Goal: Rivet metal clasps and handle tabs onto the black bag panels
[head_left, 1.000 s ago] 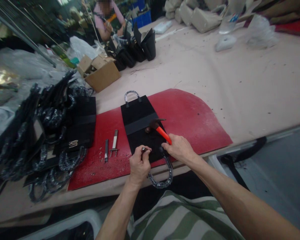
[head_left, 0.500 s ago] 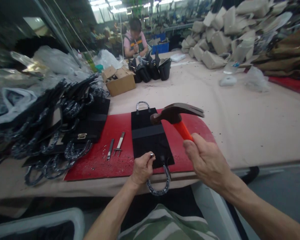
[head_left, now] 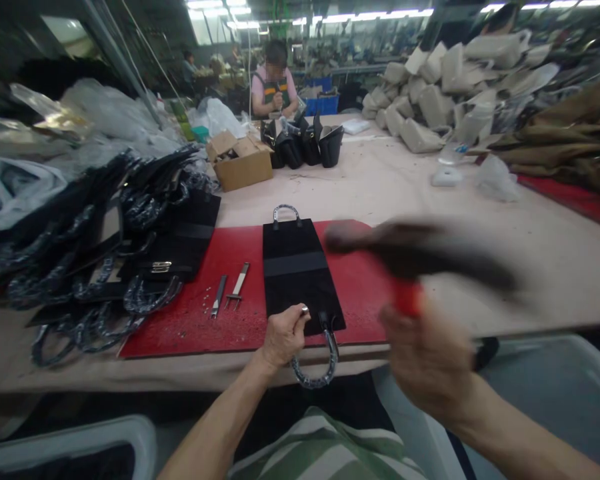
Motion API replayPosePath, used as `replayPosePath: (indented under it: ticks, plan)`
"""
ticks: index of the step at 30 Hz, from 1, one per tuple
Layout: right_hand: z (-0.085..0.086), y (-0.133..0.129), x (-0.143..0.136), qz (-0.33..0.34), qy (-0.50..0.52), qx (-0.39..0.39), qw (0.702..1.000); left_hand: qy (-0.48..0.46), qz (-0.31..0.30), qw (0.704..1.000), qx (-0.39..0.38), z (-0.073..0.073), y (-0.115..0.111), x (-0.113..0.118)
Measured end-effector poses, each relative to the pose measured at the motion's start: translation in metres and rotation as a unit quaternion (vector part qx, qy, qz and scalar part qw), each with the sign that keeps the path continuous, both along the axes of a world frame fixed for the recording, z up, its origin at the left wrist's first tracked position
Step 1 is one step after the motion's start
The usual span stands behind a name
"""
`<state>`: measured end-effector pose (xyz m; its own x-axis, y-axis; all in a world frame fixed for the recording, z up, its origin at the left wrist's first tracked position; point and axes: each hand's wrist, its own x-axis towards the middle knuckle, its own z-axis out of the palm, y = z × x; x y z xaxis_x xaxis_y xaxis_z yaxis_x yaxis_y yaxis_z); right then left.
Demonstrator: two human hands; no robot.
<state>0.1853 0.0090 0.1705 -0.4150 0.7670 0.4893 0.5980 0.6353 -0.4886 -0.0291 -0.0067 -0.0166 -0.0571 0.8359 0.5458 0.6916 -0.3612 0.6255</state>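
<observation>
My right hand (head_left: 430, 353) is wrapped round the orange-red handle of a claw hammer (head_left: 410, 250), which is raised and smeared by motion. A small metal punch (head_left: 305, 310) stands in the closed fingers of my left hand (head_left: 286, 333); only its round top shows. That hand rests at the near end of a black bag panel (head_left: 300, 267), beside the base of a plastic-wrapped handle (head_left: 316, 381) that hangs over the table edge. A second wrapped handle (head_left: 286, 209) lies at the far end. Under the panel is a red board (head_left: 180, 333).
Left of the panel lie a flat metal tool (head_left: 219, 297) and a pronged punch (head_left: 237, 287). A heap of black bag pieces (head_left: 145, 220) covers the left side. Farther back are a cardboard box (head_left: 243, 170), black bags (head_left: 305, 143), pale bags (head_left: 430, 93) and a seated person (head_left: 275, 87).
My right hand and the hammer have swung to the right and a little nearer, and now blur. My left hand keeps its place on the panel. The view has shifted slightly.
</observation>
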Motion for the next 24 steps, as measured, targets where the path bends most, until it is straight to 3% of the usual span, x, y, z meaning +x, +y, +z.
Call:
replayPosePath:
  ticks: [2,6,10,13,16,19,21,24]
  plan:
    - [-0.024,-0.001,0.001,0.027,-0.104,-0.043,0.993,0.008,0.002,1.000,-0.009,0.001,-0.001,0.000]
    - [-0.054,0.011,0.013,0.018,-0.303,-0.168,0.938,-0.002,-0.001,1.000,-0.018,0.005,-0.002,0.001]
    - [-0.081,0.033,0.030,-0.031,-0.240,-0.273,0.931,-0.013,-0.010,1.000,-0.003,0.006,-0.002,0.002]
    - [-0.104,0.051,0.041,-0.091,-0.234,-0.304,0.919,-0.017,-0.013,1.000,-0.002,0.003,0.000,0.002]
    - [-0.113,0.058,0.043,-0.153,-0.266,-0.252,0.918,-0.016,-0.015,1.000,-0.015,0.002,0.000,0.002]
    - [-0.110,0.047,0.030,-0.155,-0.266,-0.119,0.944,-0.017,-0.013,0.999,-0.024,0.003,-0.002,0.001]
    - [-0.111,0.029,0.014,-0.086,-0.229,-0.065,0.967,-0.018,-0.014,0.999,-0.031,0.004,-0.003,0.002]
    - [-0.123,-0.003,-0.008,0.076,-0.210,-0.083,0.971,-0.052,-0.004,0.997,-0.055,0.007,-0.002,0.003]
